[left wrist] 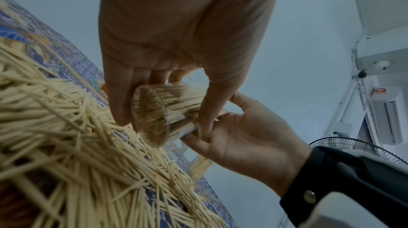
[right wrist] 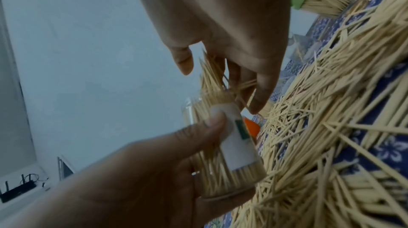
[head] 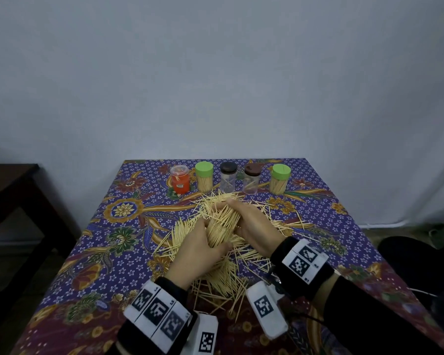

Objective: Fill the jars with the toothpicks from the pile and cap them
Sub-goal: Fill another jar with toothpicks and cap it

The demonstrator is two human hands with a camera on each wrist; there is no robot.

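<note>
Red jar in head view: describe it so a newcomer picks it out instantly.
Start at the patterned table and look to the row of five jars along its far edge, beyond the toothpick pile. The red jar stands at the row's left end. Alone there, it has an orange-red body under a clear lid; its neighbours wear green or dark caps.

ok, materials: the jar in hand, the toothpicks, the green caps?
Held jar: looks like clear glossy plastic, since the sticks show through its wall; could be glass. White paper-like label.
Toothpicks: pale, matte, pointed; wood or bamboo.
Green caps: opaque, smooth, evenly coloured; likely moulded plastic.
</note>
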